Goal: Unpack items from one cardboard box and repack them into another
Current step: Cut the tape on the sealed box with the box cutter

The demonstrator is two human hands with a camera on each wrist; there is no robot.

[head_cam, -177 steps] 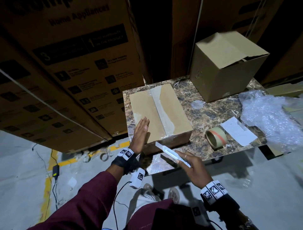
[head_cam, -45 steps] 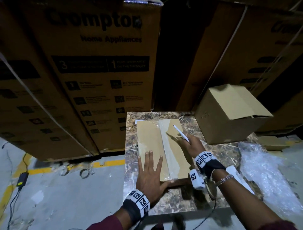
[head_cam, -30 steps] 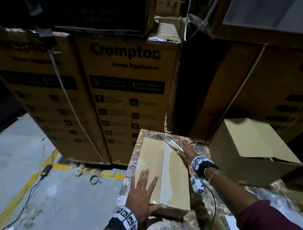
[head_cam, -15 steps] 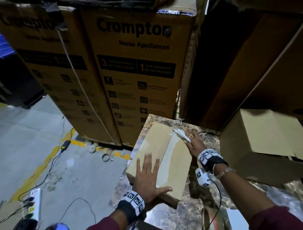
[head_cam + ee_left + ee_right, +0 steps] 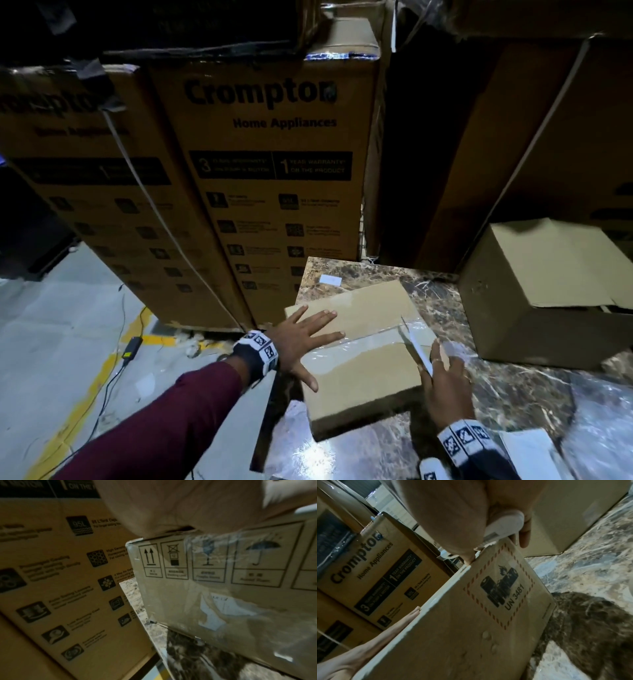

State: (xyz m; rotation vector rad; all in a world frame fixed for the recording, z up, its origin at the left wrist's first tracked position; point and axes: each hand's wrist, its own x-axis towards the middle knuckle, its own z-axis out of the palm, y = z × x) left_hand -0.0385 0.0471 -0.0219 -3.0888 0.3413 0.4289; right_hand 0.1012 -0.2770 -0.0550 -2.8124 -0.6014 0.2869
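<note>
A flat, taped cardboard box [image 5: 363,356] lies on the marble table [image 5: 513,394], turned askew. My left hand [image 5: 301,337] lies flat and spread on the box's left top. My right hand [image 5: 445,380] grips a white box cutter [image 5: 416,346] at the box's right edge, its blade on the clear tape seam. In the right wrist view the cutter [image 5: 501,527] sits in my curled fingers above the box's labelled side [image 5: 488,615]. The left wrist view shows the box's side with handling symbols [image 5: 223,574]. A second, larger cardboard box [image 5: 548,291] stands at the right.
Tall Crompton cartons [image 5: 267,192] wall off the back and left of the table. A small white label [image 5: 330,280] lies on the marble behind the box. Clear plastic wrap [image 5: 603,428] lies at the right. Cables [image 5: 113,370] run over the grey floor at the left.
The flat box has been turned so its tape seam runs left to right. My right hand with the cutter moved from the far end to the right edge. My left hand stayed flat on top.
</note>
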